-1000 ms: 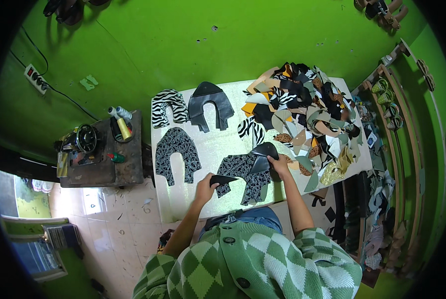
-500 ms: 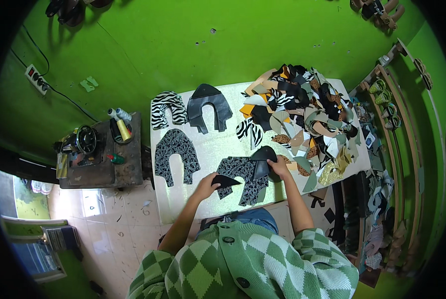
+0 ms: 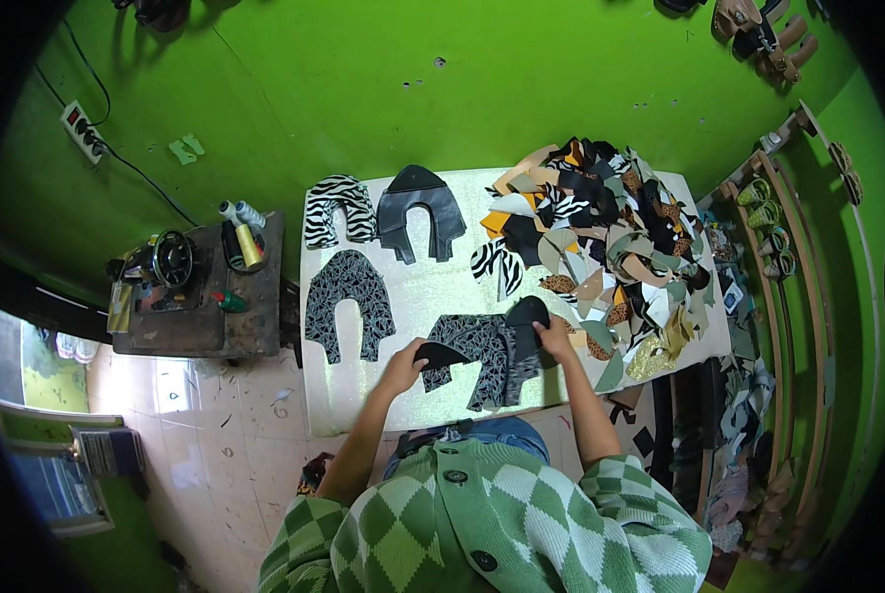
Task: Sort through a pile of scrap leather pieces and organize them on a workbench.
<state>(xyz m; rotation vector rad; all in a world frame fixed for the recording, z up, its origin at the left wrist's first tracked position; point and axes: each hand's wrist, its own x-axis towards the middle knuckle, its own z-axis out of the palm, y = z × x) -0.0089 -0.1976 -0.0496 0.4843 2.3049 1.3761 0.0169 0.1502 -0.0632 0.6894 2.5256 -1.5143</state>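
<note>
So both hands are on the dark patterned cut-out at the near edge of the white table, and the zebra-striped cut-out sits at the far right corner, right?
Not quite. In the head view the zebra-striped cut-out lies at the far left corner of the white table, beside a black one. The rest holds: left hand and right hand are on the dark patterned cut-out at the near edge.

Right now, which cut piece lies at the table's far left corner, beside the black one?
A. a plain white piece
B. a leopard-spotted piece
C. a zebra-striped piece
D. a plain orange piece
C: the zebra-striped piece lies at the far left of the table, beside the black piece.
</note>
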